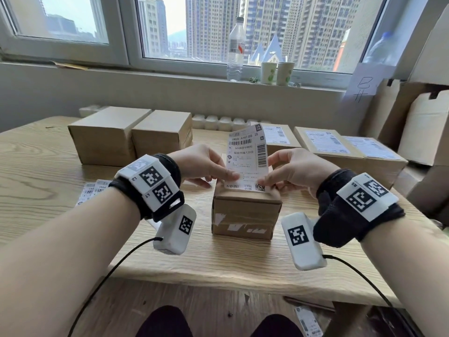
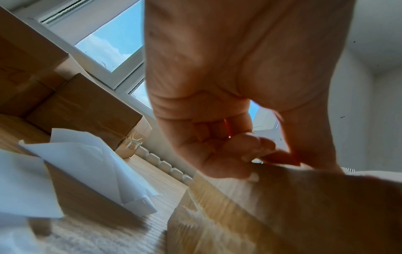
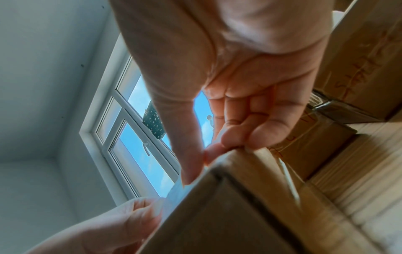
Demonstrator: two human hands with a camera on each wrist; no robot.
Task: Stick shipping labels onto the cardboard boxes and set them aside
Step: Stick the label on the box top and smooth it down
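Pinching one shipping label (image 1: 247,159) at its lower edge: left hand (image 1: 201,166) and right hand (image 1: 295,170), thumb against fingers, its bottom strip on top of the small cardboard box (image 1: 245,215) at the table's (image 1: 48,166) middle. Two unlabelled boxes (image 1: 131,135) back left, three labelled boxes (image 1: 335,147) back right. Two paper cups (image 1: 277,72), one water bottle (image 1: 235,49) on the sill.

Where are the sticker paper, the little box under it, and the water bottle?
shipping label (image 1: 246,154): head view, on its printed middle.
small cardboard box (image 1: 245,216): head view, on its front face.
water bottle (image 1: 236,48): head view, on its clear body, on the windowsill.
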